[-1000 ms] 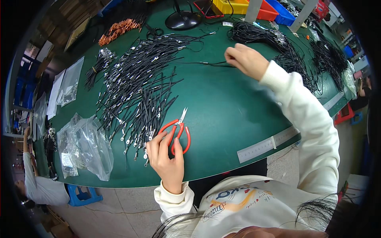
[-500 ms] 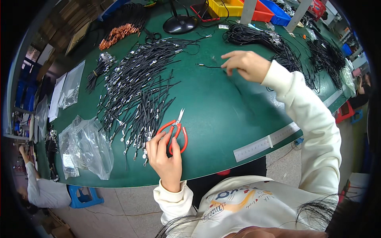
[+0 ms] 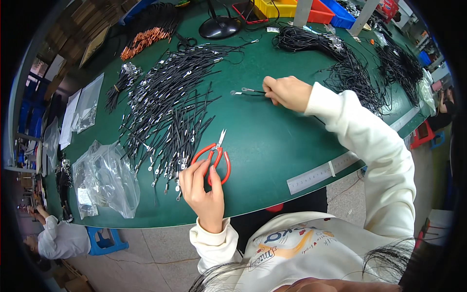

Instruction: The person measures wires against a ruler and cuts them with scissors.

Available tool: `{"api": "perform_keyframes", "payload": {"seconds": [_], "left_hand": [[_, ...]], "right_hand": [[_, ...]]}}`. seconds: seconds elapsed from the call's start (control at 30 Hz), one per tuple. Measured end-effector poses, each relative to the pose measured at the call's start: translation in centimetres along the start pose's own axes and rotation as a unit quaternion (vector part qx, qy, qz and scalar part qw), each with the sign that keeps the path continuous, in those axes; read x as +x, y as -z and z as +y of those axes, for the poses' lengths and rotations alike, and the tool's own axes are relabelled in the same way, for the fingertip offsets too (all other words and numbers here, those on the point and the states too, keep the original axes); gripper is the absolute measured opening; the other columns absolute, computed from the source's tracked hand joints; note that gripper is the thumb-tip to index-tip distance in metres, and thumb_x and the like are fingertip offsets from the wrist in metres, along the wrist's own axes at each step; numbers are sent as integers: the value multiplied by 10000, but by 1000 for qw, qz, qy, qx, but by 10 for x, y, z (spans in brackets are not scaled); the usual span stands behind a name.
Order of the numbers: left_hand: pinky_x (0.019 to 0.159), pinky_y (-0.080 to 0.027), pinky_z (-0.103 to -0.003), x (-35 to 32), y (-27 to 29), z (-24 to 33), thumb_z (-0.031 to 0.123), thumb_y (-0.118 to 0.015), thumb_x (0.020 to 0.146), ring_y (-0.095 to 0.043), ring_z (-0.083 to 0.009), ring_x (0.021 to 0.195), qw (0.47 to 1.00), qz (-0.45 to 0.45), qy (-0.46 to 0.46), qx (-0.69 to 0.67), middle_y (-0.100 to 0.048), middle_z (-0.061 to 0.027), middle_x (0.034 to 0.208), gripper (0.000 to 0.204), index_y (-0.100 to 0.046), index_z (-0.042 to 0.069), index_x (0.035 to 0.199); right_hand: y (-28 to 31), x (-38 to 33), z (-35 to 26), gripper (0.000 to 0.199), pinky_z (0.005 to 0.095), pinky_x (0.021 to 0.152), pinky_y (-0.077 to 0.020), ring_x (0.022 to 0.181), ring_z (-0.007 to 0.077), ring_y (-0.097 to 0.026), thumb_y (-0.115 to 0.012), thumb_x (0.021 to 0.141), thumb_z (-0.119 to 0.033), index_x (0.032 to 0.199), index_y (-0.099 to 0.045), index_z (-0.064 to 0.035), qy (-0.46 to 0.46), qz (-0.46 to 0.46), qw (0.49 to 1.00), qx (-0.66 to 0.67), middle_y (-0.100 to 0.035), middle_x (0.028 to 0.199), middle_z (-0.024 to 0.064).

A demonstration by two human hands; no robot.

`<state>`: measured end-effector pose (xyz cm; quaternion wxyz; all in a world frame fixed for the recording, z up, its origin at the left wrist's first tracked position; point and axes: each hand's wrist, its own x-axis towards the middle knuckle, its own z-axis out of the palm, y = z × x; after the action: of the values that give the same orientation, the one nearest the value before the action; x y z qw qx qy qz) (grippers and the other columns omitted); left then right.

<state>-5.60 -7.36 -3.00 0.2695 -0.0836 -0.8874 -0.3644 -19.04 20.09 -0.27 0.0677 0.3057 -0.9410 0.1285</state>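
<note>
My right hand (image 3: 287,92), its fingers pinched together, holds two short black cables (image 3: 254,93) over the middle of the table. Their silver ring terminals point left, lying nearly side by side; the cables' other ends are mostly hidden by the hand and sleeve. Near the front edge, my left hand (image 3: 202,192) has its fingers closed about the red handles of a pair of small scissors (image 3: 219,151), blades pointing away from me. Just left of the blades spreads a big pile of short black cables (image 3: 168,102) with silver ring terminals.
Black cable bundles (image 3: 335,53) lie at the far right. Copper-tipped cables (image 3: 146,44) and a black lamp base (image 3: 220,27) sit at the back. A clear plastic bag (image 3: 109,180) lies front left, a ruler (image 3: 311,179) along the front edge. Another person (image 3: 63,236) is at far left.
My right hand has moved slightly left and toward me; two ring terminals now show beside it where one showed before. My left hand and the scissors have hardly moved.
</note>
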Motion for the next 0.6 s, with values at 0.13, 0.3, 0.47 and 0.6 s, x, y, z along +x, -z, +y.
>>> {"api": "perform_keyframes", "payload": {"seconds": [0.13,0.3,0.47,0.6], "left_hand": [[686,-466,-293,-10,-1,19,-18,-676,740,-572,-206,877,995,-43,14,-94,-589,-133,1089,386,-610,-1,1120],[609,-433,-204,-13,2,60,39,-780,693,-554,-97,728,832,-277,223,-425,-558,-87,976,852,-311,36,1404],[537,-313,-138,-22,4,69,-44,-657,808,-418,0,569,742,-404,262,-467,-495,35,597,579,-421,18,1333],[526,-328,-146,-32,0,85,-31,-624,845,-447,-5,581,776,-353,263,-452,-569,13,644,284,-564,-5,1122]], "right_hand": [[40,-17,-46,113,289,586,-483,592,168,-598,-469,938,-116,982,-488,-14,-65,-230,906,350,-601,656,53],[69,-55,-88,142,308,605,-470,627,187,-622,-500,919,-132,980,-522,-5,-36,-358,832,421,-638,689,62],[67,-90,-93,164,297,590,-489,614,175,-630,-493,922,-148,970,-558,-5,-91,-340,836,421,-662,710,59],[61,-107,-102,180,303,589,-499,611,176,-635,-530,891,-144,903,-664,-23,-105,-327,829,442,-666,719,76]]}}
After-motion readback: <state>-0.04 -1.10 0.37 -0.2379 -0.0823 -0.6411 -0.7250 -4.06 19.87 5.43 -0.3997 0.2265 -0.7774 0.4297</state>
